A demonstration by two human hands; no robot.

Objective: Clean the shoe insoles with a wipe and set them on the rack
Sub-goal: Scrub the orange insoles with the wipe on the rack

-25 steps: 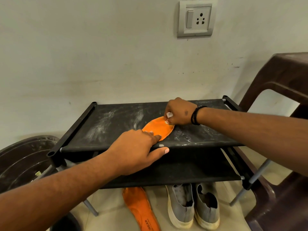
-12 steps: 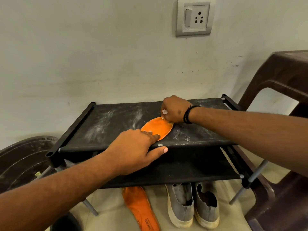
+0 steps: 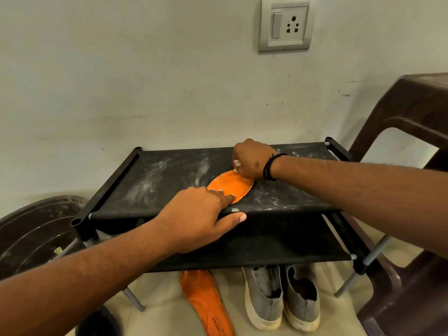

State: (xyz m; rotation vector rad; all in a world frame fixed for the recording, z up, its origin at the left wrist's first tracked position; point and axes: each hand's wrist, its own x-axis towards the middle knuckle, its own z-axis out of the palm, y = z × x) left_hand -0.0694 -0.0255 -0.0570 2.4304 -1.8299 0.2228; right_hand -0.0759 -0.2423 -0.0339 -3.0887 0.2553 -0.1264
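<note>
Black two-tier fabric shoe rack with black end tubes (image 3: 126, 180) stands against the pale wall; its top shelf is streaked with white dust. A dark brown moulded plastic chair (image 3: 412, 122) stands just beside its right end, and a dark round plastic tub (image 3: 29, 234) sits by its left end, so both sides are hemmed in. Bare shelf surface lies left of the hands.

Left hand (image 3: 201, 219): fingers nearly straight, laid flat on the near end of the flat orange foam insole (image 3: 230, 186), pressing it onto the top shelf; the thumb hangs down over the shelf's front edge. Nothing is gripped.

Right hand (image 3: 252, 158): fingers curled tight around a small white wipe (image 3: 236, 163), of which only a scrap shows past the knuckles. The hand bears on the insole's far end. A black band circles the wrist (image 3: 271, 167).

The insole lies near the middle of the top shelf, angled from the front edge toward the back right, wholly within the shelf's edges.

On the floor under the rack: a pair of grey slip-on shoes with cream soles (image 3: 281, 297), and just left of them a second orange insole with dark lettering (image 3: 206, 304).

White wall switch-and-socket plate (image 3: 286, 25) is mounted above.
</note>
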